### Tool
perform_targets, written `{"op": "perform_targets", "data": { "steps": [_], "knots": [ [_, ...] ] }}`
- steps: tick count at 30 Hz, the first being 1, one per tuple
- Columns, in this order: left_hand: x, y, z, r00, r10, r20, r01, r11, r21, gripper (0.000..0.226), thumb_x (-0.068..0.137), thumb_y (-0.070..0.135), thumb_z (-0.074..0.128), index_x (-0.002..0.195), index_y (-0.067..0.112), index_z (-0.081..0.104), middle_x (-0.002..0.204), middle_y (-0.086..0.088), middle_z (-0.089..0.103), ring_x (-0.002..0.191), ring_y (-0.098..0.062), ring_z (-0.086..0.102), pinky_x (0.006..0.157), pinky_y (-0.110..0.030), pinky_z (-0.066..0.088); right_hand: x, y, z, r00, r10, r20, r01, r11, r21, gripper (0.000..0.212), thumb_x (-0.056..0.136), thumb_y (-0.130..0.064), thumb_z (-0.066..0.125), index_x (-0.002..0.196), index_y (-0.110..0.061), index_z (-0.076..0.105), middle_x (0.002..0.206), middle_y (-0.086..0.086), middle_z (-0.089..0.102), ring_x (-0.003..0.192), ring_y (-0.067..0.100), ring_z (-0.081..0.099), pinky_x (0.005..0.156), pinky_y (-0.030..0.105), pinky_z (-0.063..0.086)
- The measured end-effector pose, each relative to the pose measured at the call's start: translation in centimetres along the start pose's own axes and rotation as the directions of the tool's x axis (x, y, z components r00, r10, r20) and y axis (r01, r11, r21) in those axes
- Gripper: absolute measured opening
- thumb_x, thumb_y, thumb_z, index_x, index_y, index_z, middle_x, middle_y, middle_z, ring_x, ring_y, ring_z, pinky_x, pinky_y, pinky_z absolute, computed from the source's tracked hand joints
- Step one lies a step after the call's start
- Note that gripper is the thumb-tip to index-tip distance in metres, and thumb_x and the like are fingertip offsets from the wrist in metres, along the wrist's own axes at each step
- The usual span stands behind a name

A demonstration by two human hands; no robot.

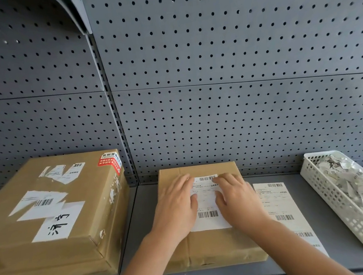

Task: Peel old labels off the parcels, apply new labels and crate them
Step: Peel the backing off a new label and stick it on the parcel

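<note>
A flat brown cardboard parcel (211, 245) lies on the grey shelf in front of me. A white barcode label (208, 214) lies on its top. My left hand (176, 206) presses flat on the label's left side with straight fingers. My right hand (237, 200) presses flat on its right side. A strip of white labels (280, 205) lies on the shelf just right of the parcel. A larger brown parcel (51, 218) sits at the left, with torn white label remains and a red sticker (109, 162) on top.
A white perforated basket (327, 192) full of peeled label scraps stands at the right end of the shelf. The grey shelf surface (136, 208) runs between the parcels. A grey pegboard wall (213, 67) rises behind everything.
</note>
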State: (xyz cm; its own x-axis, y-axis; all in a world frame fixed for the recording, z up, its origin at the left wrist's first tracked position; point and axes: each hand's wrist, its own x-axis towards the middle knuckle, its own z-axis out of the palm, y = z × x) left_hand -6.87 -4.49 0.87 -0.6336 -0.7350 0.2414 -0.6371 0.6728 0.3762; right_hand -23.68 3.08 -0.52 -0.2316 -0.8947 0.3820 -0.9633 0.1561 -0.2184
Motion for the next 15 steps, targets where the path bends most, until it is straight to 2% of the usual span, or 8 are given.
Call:
{"op": "perform_targets", "data": {
  "steps": [2, 4, 7, 10, 12, 15],
  "knots": [
    [0.3, 0.0, 0.6, 0.997, 0.041, 0.069, -0.044, 0.998, 0.052, 0.056, 0.109, 0.036, 0.031, 0.161, 0.022, 0.017, 0.168, 0.009, 0.012, 0.154, -0.006, 0.004, 0.124, -0.026, -0.001, 0.2, -0.4, 0.6, 0.993, -0.07, 0.092, 0.069, 0.998, 0.011, 0.048, 0.091, -0.028, 0.038, 0.134, -0.017, 0.056, 0.136, -0.005, 0.056, 0.133, 0.02, 0.047, 0.105, 0.038, 0.045],
    [0.6, -0.1, 1.2, 0.99, 0.055, 0.129, -0.065, 0.995, 0.076, 0.056, 0.11, 0.035, 0.025, 0.162, 0.021, 0.01, 0.169, 0.008, 0.004, 0.154, -0.005, -0.003, 0.124, -0.026, -0.005, 0.3, -0.8, 1.4, 0.98, -0.11, 0.165, 0.111, 0.994, 0.002, 0.056, 0.093, -0.032, 0.027, 0.144, -0.018, 0.046, 0.147, -0.003, 0.049, 0.143, 0.021, 0.037, 0.114, 0.039, 0.035],
    [0.9, -0.4, 1.9, 0.98, 0.046, 0.196, -0.066, 0.993, 0.097, 0.059, 0.108, 0.041, 0.014, 0.162, 0.02, 0.003, 0.169, 0.008, -0.003, 0.153, -0.004, -0.007, 0.122, -0.024, -0.009, 0.6, -1.0, 2.0, 0.96, -0.126, 0.251, 0.14, 0.989, -0.038, 0.062, 0.096, -0.039, 0.017, 0.152, -0.018, 0.033, 0.157, -0.001, 0.036, 0.148, 0.02, 0.025, 0.12, 0.039, 0.022],
    [0.8, -0.6, 2.3, 0.979, 0.047, 0.2, -0.074, 0.988, 0.134, 0.085, 0.085, 0.054, -0.016, 0.161, 0.02, -0.001, 0.169, 0.007, -0.006, 0.151, -0.001, -0.011, 0.119, -0.023, -0.013, 0.7, -1.0, 2.0, 0.95, -0.109, 0.293, 0.127, 0.991, -0.042, 0.071, 0.093, -0.045, 0.001, 0.157, -0.02, 0.02, 0.163, -0.002, 0.019, 0.151, 0.015, 0.012, 0.121, 0.033, 0.006],
    [0.8, -0.7, 2.7, 0.98, 0.025, 0.199, -0.054, 0.988, 0.145, 0.091, 0.078, 0.053, -0.021, 0.161, 0.022, -0.002, 0.168, 0.008, -0.009, 0.149, 0.001, -0.015, 0.118, -0.024, -0.014, 0.7, -1.1, 2.1, 0.951, -0.082, 0.298, 0.101, 0.994, -0.049, 0.074, 0.091, -0.048, -0.004, 0.158, -0.021, 0.014, 0.165, -0.002, 0.011, 0.152, 0.013, 0.007, 0.12, 0.03, -0.001],
    [0.7, -0.5, 2.9, 0.982, -0.008, 0.189, -0.02, 0.989, 0.15, 0.089, 0.079, 0.052, -0.021, 0.161, 0.023, -0.004, 0.168, 0.009, -0.011, 0.15, 0.001, -0.015, 0.12, -0.025, -0.014, 0.6, -1.4, 2.1, 0.957, -0.041, 0.287, 0.058, 0.997, -0.052, 0.078, 0.088, -0.049, -0.006, 0.157, -0.019, 0.015, 0.165, -0.001, 0.01, 0.152, 0.012, 0.006, 0.12, 0.027, -0.005]
  ]
}}
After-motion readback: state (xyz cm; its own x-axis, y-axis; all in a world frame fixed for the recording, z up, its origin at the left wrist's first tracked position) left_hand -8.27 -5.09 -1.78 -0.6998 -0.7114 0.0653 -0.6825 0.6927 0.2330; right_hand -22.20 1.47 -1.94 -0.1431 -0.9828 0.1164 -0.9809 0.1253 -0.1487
